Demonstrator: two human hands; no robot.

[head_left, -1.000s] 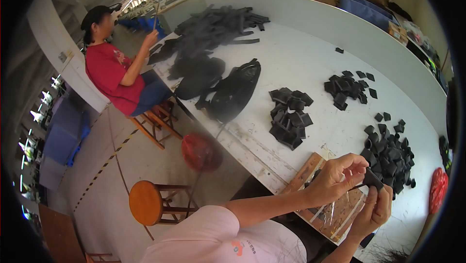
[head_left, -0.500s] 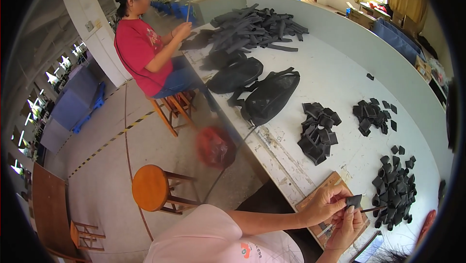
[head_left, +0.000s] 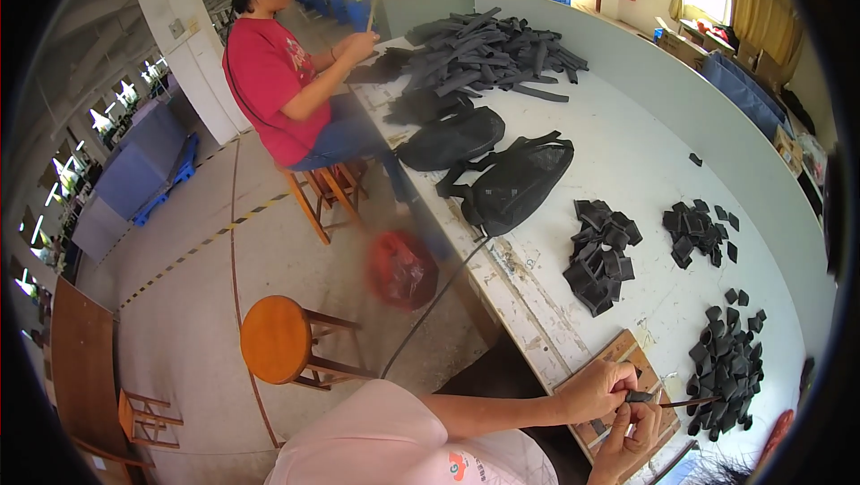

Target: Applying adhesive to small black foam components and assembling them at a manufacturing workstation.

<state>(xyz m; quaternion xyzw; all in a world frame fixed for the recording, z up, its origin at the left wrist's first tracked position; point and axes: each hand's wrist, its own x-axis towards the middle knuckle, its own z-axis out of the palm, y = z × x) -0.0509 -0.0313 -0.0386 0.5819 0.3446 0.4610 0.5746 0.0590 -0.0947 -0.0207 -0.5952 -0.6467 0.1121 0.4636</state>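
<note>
A worker's two bare hands are meeting over the near end of a counter point(head_left: 645, 140), both pinching one small black piece point(head_left: 639, 396) between them. The left hand point(head_left: 607, 390) is reaching in from the upper left, its thumb and fingertips pressing together at the piece's left end; the right hand point(head_left: 634, 431) is rising from below, its thumb and curled fingers closing the gap at the right end. Whether it is also gripping the thin dark rod point(head_left: 692, 403) is impossible to tell. The piece is lying roughly crosswise, its long axis running left to right, and the rod is extending rightward nearly in line with it, its tip pointing toward a large pile of black pieces point(head_left: 727, 361). The right hand is sitting nearer that pile. A wooden board point(head_left: 613, 351) is resting on the counter beneath the hands. Farther out, a middle cluster point(head_left: 587, 286) of similar pieces is lying beyond the board, with a smaller cluster point(head_left: 692, 227) spreading to its right. Toward the far left, two black bags are slumping side by side, the nearer bag point(head_left: 528, 188) just beside the farther bag point(head_left: 459, 138), while a heap of dark strips point(head_left: 493, 60) is covering the counter behind them. A co-worker in a red shirt point(head_left: 269, 82) is sitting alongside, and a round wooden stool point(head_left: 275, 340) is standing on the floor.
</note>
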